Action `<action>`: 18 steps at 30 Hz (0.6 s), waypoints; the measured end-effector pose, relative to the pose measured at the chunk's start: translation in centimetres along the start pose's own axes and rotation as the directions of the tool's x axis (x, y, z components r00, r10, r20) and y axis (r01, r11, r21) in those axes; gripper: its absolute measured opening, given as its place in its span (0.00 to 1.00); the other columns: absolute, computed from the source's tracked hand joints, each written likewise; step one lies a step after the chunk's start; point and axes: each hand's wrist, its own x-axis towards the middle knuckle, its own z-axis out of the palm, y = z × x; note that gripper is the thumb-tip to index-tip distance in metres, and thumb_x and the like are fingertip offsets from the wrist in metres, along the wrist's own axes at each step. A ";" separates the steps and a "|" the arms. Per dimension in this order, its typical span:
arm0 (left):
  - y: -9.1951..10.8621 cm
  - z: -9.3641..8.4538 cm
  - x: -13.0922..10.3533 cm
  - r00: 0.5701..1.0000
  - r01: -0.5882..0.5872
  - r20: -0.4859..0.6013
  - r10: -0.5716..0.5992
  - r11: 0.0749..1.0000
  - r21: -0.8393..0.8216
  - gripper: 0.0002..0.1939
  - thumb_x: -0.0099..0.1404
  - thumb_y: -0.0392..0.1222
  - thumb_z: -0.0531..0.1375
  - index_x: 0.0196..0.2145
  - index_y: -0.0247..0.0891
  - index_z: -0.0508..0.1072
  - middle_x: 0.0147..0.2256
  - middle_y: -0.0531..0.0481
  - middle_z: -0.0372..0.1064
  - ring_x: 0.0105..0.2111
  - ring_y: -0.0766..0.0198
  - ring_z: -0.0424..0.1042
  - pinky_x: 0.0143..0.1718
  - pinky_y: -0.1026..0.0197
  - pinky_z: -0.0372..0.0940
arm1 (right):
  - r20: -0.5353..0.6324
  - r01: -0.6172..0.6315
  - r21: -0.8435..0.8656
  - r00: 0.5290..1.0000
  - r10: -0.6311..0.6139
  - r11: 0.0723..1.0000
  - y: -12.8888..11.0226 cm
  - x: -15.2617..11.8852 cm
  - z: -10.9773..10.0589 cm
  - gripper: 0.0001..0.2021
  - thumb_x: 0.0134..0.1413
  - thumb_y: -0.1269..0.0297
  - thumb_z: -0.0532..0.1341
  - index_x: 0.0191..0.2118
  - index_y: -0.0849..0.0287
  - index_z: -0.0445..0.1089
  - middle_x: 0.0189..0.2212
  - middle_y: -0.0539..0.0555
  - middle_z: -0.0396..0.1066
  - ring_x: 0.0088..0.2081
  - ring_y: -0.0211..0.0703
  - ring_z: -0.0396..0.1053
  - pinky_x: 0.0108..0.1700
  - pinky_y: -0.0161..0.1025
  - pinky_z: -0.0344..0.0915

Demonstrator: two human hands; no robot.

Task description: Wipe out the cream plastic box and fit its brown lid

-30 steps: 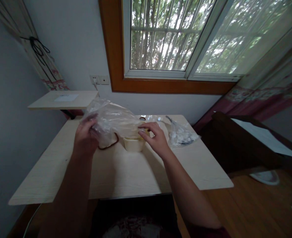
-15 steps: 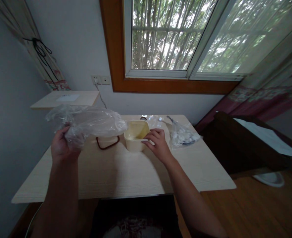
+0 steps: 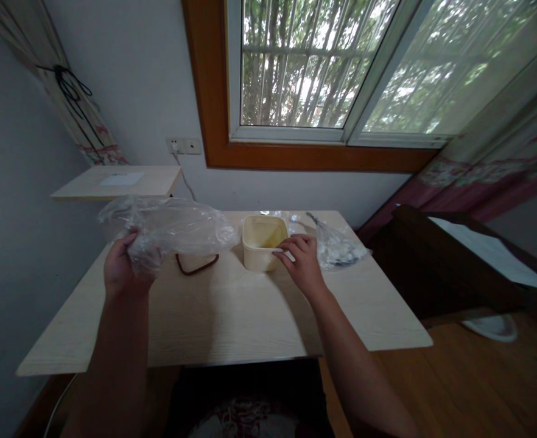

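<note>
A crumpled clear plastic bag [image 3: 181, 228] hangs over the left part of the table, gripped near its left end by my left hand [image 3: 126, 264]. My right hand [image 3: 299, 258] pinches the front right rim of a cream plastic container [image 3: 260, 258], which is open at the top and stands upright on the table [image 3: 250, 322]. The bag's right end is just left of the container. A dark red loop-shaped handle [image 3: 198, 269] lies partly hidden beneath the bag.
Right of my right hand lies a clear bag with whitish contents [image 3: 341, 250]. More clear plastic [image 3: 291, 218] is behind the container. A raised shelf [image 3: 117, 182] with a paper on it stands at the back left.
The container has moved right with my right hand, turning slightly. My left hand and the plastic bag have also shifted a little to the right.
</note>
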 end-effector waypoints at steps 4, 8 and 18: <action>-1.0 -0.4 -0.6 1.000 -0.002 0.027 0.006 0.986 -0.167 0.11 0.63 0.29 0.52 0.38 0.40 0.71 0.29 0.55 0.76 0.26 0.68 0.76 0.29 0.66 0.74 | -0.057 -0.022 -0.044 0.998 0.019 0.999 -0.7 -0.4 -0.4 0.13 0.60 0.59 0.64 0.49 0.52 0.73 0.47 0.58 0.72 0.53 0.56 0.62 0.57 0.56 0.58; -2.9 -1.4 -1.4 0.993 0.121 0.031 -0.118 0.981 -0.151 0.11 0.62 0.31 0.55 0.40 0.40 0.72 0.30 0.54 0.77 0.26 0.67 0.77 0.31 0.64 0.76 | 0.009 0.067 0.021 0.998 -0.068 0.998 -3.6 -0.8 -0.3 0.25 0.56 0.54 0.66 0.58 0.50 0.67 0.53 0.61 0.68 0.57 0.59 0.61 0.59 0.58 0.58; -5.5 -3.5 -2.7 0.945 0.326 0.031 -0.326 0.945 0.008 0.13 0.61 0.32 0.61 0.45 0.35 0.73 0.33 0.47 0.78 0.26 0.64 0.77 0.25 0.66 0.74 | 0.222 -0.134 0.381 0.974 0.050 0.915 -7.2 -3.3 3.7 0.07 0.58 0.65 0.57 0.36 0.55 0.74 0.31 0.56 0.74 0.35 0.50 0.70 0.40 0.45 0.68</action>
